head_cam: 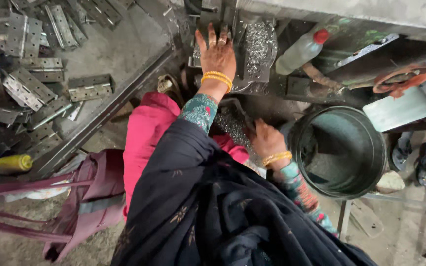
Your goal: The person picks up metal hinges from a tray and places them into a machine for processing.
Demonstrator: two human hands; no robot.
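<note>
My left hand lies flat, fingers spread, on the dark metal bed of a press machine, beside a heap of small shiny metal pieces. It holds nothing. My right hand is lower down, with its fingers curled into a tray of the same small shiny pieces on my lap. The fingertips are buried in the pile. Both wrists carry yellow bangles.
A dark round metal bucket stands right of my right hand. A plastic bottle with a red cap lies by the machine. Several metal hinges cover the surface at left, with a yellow bottle and a maroon bag below.
</note>
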